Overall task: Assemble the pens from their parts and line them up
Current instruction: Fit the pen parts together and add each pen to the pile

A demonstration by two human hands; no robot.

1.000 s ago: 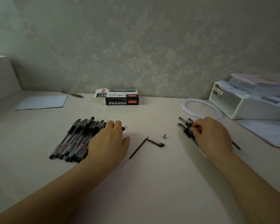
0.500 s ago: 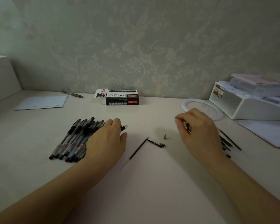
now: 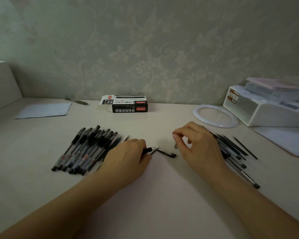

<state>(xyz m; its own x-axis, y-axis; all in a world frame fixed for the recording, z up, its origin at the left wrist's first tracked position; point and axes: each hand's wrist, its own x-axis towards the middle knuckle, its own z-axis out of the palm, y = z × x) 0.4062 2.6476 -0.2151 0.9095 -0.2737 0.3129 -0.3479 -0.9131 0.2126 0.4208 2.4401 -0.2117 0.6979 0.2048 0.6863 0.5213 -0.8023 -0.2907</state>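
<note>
**Pen barrel in left hand, small tip under right fingers**

The left hand (image 3: pixel 128 157) is covering most of a pen barrel (image 3: pixel 148 150); only its black grip end is showing, fingers curling round it. The right hand (image 3: pixel 198 145) is hiding part of the loose parts pile (image 3: pixel 231 149) on the right. Its thumb and forefinger are pinching a tiny metal tip (image 3: pixel 175 146), hard to make out. A black cap (image 3: pixel 167 154) is lying between the hands. Assembled pens (image 3: pixel 86 149) are lying in a row at the left.

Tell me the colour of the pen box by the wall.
Black with white and red panels, the pen box shows best in the head view.
</note>
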